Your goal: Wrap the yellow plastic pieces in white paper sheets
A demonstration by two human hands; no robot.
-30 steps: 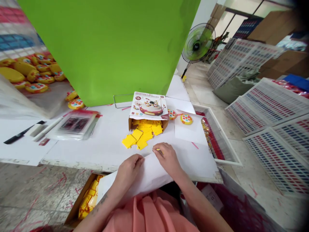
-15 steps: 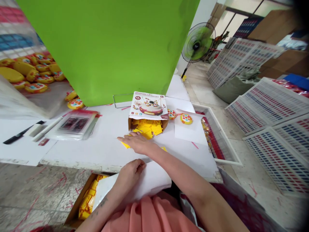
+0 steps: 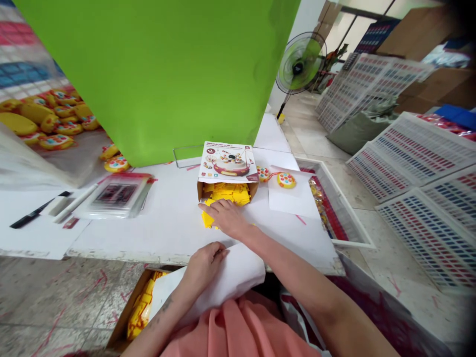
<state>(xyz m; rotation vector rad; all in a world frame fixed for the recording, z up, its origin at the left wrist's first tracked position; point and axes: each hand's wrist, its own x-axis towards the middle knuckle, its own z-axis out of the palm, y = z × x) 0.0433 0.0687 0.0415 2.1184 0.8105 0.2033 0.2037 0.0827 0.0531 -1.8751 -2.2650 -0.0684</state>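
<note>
The right hand (image 3: pixel 227 218), near the left a second ago, is now covering flat yellow plastic squares (image 3: pixel 208 220), which are poking out at nine o'clock; whether it is pinching any cannot be told. At seven, the curled left hand (image 3: pixel 204 263) is resting on a white sheet (image 3: pixel 245 267), its grip unclear. At twelve, a printed cardboard box (image 3: pixel 227 161) is lying on the white tabletop (image 3: pixel 148 233) before a bright green panel (image 3: pixel 167 74).

My right hand (image 3: pixel 227 217) reaches over loose yellow pieces (image 3: pixel 207 221) just outside the open end of a printed box (image 3: pixel 227 164) on the white table (image 3: pixel 156 237). My left hand (image 3: pixel 204 264), fingers curled, rests on a white sheet (image 3: pixel 240 272). Behind the box stands a green panel (image 3: pixel 167 79).
</note>
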